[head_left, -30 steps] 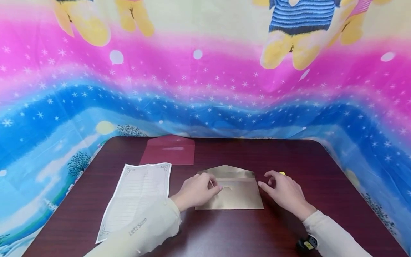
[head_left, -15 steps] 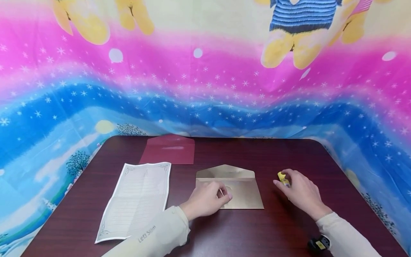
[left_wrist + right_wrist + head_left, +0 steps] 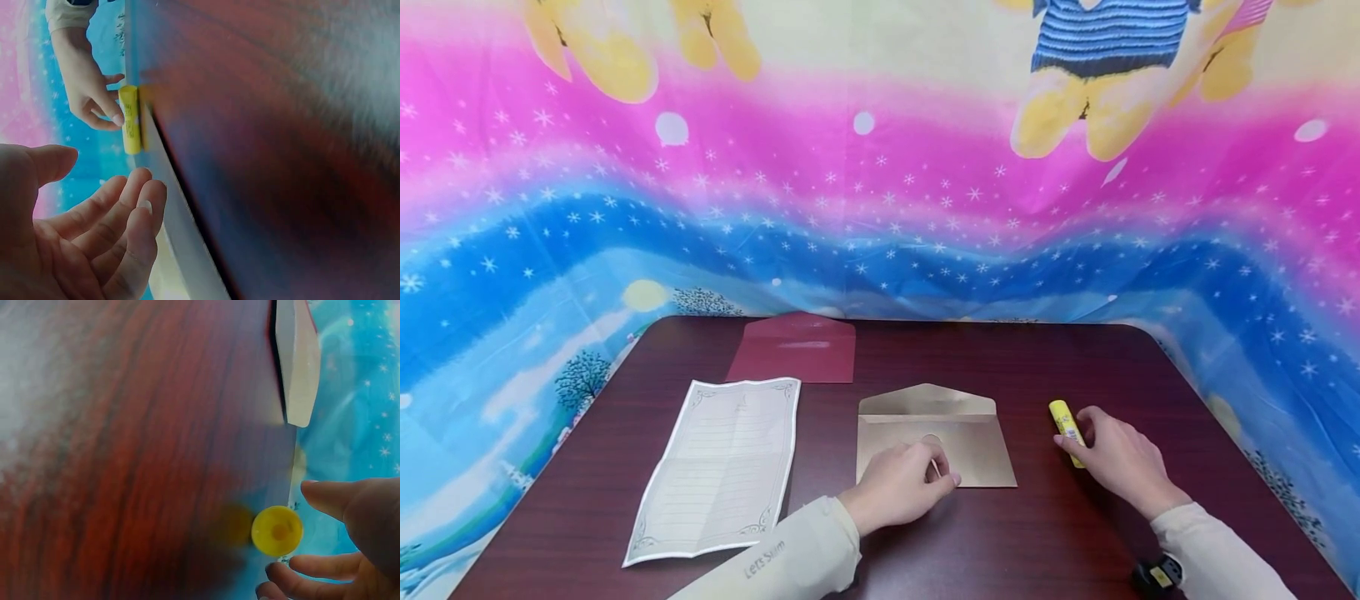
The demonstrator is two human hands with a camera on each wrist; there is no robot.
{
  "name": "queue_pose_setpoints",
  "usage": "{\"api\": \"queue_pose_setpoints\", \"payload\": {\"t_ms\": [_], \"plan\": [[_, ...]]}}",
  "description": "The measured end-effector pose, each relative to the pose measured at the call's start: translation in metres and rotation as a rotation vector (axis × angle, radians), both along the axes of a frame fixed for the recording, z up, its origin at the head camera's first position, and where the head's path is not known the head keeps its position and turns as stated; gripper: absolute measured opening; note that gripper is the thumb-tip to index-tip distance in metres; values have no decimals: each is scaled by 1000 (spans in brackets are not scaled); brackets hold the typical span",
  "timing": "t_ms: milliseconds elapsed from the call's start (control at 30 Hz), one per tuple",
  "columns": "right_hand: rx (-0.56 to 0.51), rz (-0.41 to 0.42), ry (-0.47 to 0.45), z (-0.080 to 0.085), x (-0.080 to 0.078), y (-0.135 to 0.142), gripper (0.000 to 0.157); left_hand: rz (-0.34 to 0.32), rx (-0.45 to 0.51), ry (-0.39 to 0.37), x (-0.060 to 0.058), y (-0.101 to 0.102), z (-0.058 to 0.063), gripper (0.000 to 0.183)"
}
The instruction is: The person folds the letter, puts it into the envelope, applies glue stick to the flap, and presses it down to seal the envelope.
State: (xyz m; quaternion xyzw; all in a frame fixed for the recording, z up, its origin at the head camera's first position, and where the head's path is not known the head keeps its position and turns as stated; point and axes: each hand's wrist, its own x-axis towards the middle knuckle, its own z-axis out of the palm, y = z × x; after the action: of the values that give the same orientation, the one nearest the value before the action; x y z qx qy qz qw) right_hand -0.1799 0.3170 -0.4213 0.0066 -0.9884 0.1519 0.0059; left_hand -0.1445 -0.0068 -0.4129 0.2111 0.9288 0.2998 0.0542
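Gold metallic paper envelope (image 3: 966,437), pointed flap laid out on its far side, lies flat on the dark red-brown wooden desk (image 3: 985,354). Left hand (image 3: 904,487) is over its near part; fingers loosely bent, nothing in them. Since the last half second this hand has slid rightward and nearer, uncovering more of the envelope. Off to its left, a white bordered letter sheet (image 3: 722,467), creased, flat. Right hand (image 3: 1120,458) has drawn a little nearer, baring most of a yellow cylindrical glue stick (image 3: 1064,423) that lies on the desk, right of the envelope and apart from it. Right fingers: spread about the stick, not closed; head view leaves thumb contact unclear. Reading: attention has passed from envelope to stick, flap unsealed, stick not gripped. Farther, a dark red paper envelope (image 3: 801,358), flap also out; behind, a printed pink-and-blue cloth backdrop (image 3: 880,200).
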Motion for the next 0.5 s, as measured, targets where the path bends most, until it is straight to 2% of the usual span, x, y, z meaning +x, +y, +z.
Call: {"api": "queue_pose_setpoints", "payload": {"t_ms": [300, 500], "plan": [[-11, -15, -80, -5, -2, 3, 61, -11, -5, 0, 5, 8, -8, 19], [-17, 7, -89, -8, -5, 6, 40, -21, -1, 5, 8, 10, -8, 21]]}}
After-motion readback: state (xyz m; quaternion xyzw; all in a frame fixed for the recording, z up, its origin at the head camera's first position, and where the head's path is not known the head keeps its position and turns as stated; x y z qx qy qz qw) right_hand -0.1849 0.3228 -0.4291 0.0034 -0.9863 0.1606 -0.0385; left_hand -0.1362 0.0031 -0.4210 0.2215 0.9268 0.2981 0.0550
